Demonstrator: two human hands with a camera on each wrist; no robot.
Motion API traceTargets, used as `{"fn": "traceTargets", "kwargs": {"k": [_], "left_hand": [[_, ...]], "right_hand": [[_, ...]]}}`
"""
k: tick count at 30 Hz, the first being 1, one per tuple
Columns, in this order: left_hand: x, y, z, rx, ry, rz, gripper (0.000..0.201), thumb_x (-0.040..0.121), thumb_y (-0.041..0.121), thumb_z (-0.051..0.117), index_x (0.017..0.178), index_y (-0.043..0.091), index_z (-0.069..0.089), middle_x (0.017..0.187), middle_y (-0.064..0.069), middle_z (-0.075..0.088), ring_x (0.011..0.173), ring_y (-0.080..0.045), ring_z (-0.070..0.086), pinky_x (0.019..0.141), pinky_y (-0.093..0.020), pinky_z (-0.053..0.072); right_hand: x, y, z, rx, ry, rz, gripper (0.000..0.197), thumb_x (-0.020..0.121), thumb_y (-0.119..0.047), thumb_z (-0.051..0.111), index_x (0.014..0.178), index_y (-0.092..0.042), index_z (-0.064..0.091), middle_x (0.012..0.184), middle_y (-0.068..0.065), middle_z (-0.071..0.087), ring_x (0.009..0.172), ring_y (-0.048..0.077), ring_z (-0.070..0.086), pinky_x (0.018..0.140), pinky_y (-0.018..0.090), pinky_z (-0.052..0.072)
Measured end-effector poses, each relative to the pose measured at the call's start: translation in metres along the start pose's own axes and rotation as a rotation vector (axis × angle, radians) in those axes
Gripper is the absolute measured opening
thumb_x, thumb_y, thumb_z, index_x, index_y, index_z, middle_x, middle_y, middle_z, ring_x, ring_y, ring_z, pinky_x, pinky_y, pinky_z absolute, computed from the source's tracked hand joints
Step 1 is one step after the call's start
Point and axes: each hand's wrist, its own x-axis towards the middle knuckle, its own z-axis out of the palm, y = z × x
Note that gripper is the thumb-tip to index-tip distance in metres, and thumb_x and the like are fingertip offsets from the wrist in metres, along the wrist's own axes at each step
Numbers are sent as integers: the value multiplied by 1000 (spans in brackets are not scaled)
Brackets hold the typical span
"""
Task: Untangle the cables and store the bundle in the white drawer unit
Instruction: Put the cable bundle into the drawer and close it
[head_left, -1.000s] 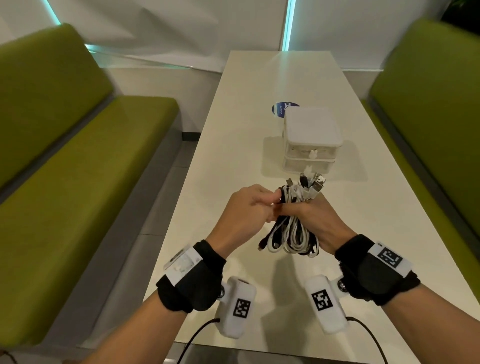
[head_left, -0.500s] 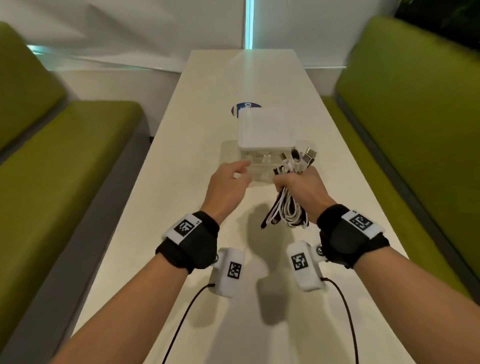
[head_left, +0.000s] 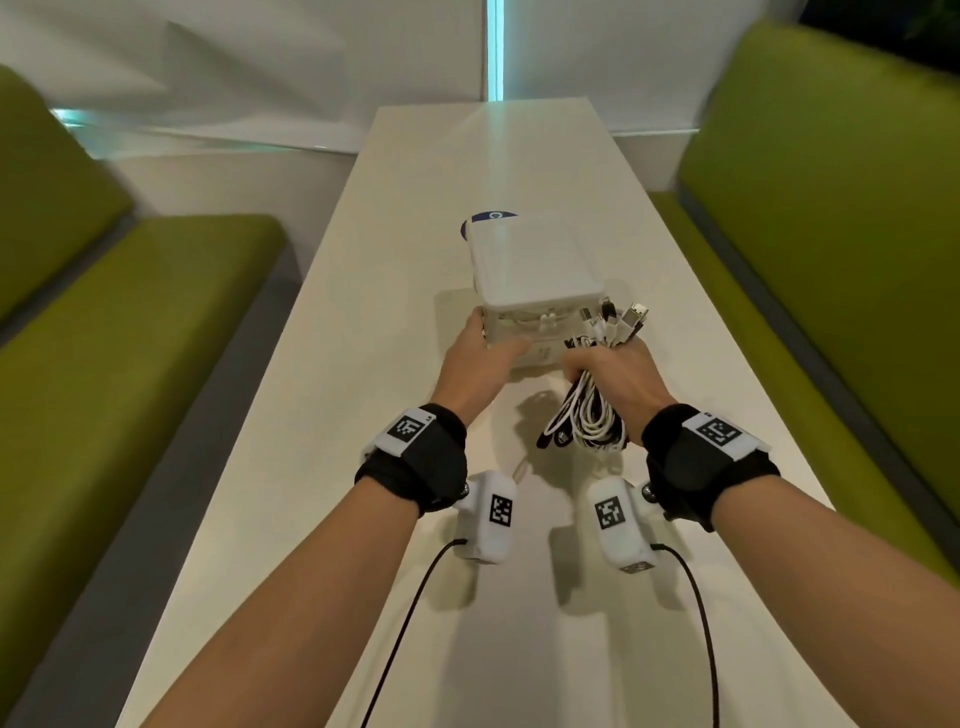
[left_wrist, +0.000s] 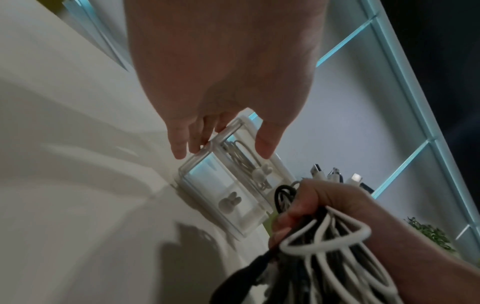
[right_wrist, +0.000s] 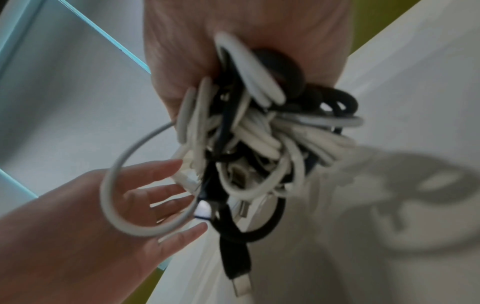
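The storing step is in hand. The bundle (head_left: 589, 410) is clenched in the right hand (head_left: 621, 376), just beside the drawer unit (head_left: 530, 270) on the surface (head_left: 322, 467). The left hand (head_left: 480, 358), fingers straight, is laid against the unit's front corner. Next, a drawer is judged to need pulling open. Half a second earlier, the left hand was short of the unit.

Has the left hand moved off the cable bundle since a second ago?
Yes. The left hand left the cable bundle and reached forward to the white drawer unit, its straight fingers now at the unit's front-left corner. The right hand grips the bundle alone.
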Motion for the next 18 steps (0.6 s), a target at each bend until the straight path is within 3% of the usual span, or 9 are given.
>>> {"fn": "traceTargets", "kwargs": {"k": [2, 7, 11, 18], "left_hand": [[-2, -2, -3, -21, 1, 16, 51, 86, 23, 66, 133, 30, 47, 120, 13, 63, 100, 1, 59, 73, -14, 44], [-27, -12, -20, 19, -15, 26, 54, 84, 24, 71, 131, 34, 45, 107, 25, 59, 93, 14, 52, 69, -9, 40], [-65, -31, -37, 80, -14, 28, 63, 81, 15, 68, 136, 33, 42, 118, 17, 59, 108, -4, 57, 84, -22, 45], [-138, -39, -56, 67, -64, 16, 71, 81, 5, 64, 141, 30, 37, 121, 14, 54, 115, -9, 52, 89, -26, 44]], "right_hand": [[-3, -2, -1, -19, -20, 19, 22, 60, 8, 54, 64, -8, 40, 54, 4, 34, 47, 18, 32, 45, 22, 28], [-37, -2, 4, -63, -76, 12, 39, 65, 13, 52, 53, -17, 30, 45, -8, 32, 38, 7, 28, 40, 16, 27], [-83, 4, 12, -72, -121, 29, 42, 64, 13, 53, 57, -19, 26, 50, -7, 28, 43, 9, 25, 41, 18, 27], [-161, 3, 23, -36, -96, 107, 33, 64, 11, 54, 58, -15, 33, 51, -3, 31, 44, 11, 29, 43, 20, 30]]}}
